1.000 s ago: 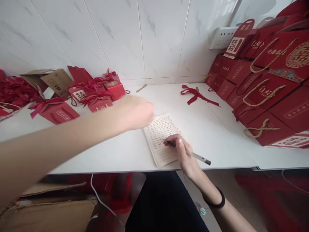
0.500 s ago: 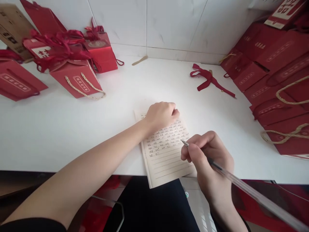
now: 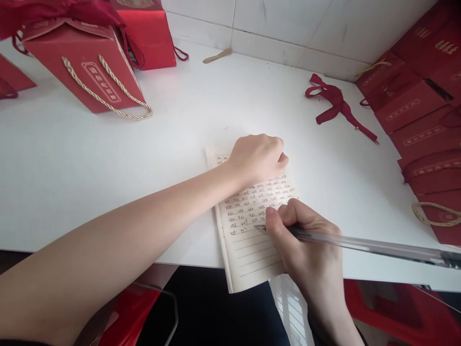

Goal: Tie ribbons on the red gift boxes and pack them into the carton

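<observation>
A small lined notebook [image 3: 254, 254] lies at the table's front edge, its lower end jutting past it. Rows of handwritten numbers fill its upper part; the lower lines are blank. My left hand [image 3: 257, 156] rests as a loose fist across the top of the page, covering some of the writing; nothing shows in its fingers. Pinched in my right hand [image 3: 313, 245] is a clear-barrelled pen [image 3: 374, 244]. Its tip points left at the page, close to the last written row, right of the final number. Whether the tip touches the paper I cannot tell.
Red gift boxes [image 3: 86, 72] with gold rope handles stand at the back left. More red boxes [image 3: 421, 120] are stacked on the right, near a dark red ribbon [image 3: 336, 101]. A flat wooden stick [image 3: 217, 55] lies by the tiled wall [image 3: 273, 24].
My right hand has brought the pen tip left and down to the last written row, and the pen now lies more level. The view has shifted closer and lower.
</observation>
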Demonstrator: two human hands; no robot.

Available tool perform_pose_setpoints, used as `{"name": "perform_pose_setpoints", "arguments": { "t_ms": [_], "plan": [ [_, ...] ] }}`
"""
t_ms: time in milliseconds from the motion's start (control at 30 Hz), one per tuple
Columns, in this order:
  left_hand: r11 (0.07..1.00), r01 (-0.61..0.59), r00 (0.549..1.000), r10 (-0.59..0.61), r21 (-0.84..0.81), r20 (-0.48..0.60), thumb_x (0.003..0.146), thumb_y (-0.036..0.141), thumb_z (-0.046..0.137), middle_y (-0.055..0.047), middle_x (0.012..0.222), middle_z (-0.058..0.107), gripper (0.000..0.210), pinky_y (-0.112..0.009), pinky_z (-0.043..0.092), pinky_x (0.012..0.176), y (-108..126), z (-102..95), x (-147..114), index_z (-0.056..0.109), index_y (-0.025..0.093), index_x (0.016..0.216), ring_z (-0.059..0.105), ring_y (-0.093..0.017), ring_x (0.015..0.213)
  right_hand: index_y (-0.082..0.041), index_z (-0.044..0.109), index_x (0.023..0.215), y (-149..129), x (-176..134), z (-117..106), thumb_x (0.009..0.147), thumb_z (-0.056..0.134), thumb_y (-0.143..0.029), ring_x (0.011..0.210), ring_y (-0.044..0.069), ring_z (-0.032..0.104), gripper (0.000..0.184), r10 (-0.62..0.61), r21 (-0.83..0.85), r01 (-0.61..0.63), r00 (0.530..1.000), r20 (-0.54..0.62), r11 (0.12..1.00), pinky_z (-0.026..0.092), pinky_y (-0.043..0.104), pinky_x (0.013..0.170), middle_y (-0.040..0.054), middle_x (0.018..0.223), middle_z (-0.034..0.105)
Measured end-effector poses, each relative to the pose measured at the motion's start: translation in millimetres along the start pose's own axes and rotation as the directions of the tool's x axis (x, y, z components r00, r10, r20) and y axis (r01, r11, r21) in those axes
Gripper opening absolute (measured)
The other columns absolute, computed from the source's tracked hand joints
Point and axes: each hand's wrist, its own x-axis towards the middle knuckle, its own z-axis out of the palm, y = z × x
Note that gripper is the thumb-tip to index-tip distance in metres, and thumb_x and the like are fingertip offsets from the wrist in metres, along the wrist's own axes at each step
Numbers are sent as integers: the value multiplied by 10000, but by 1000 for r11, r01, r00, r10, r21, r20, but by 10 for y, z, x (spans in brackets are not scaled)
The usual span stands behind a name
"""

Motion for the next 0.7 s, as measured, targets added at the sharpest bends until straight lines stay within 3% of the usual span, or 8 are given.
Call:
{"name": "perform_pose_setpoints", "arguments": {
  "t_ms": [267, 700],
  "plan": [
    [1000, -10, 1000, 10, -6, -5, 813, 241, 445, -42, 600, 541, 204, -311, 377, 642, 0, 12, 5, 602, 153, 718, 567, -184, 688, -173, 307, 522, -21, 5, 13, 792, 517, -226, 449, 72, 260, 346, -55, -107, 56, 998, 16, 993, 240, 190, 400, -38, 479, 323],
    [1000, -8, 1000, 8, 12, 17, 820, 258, 438, -49, 609, 555, 213, -292, 345, 593, 4, 4, -4, 603, 151, 738, 552, -170, 662, -180, 255, 532, -20, 0, 21, 780, 479, -180, 458, 75, 214, 334, -69, -112, 68, 998, -9, 991, 203, 204, 394, -41, 491, 250]
  ]
}}
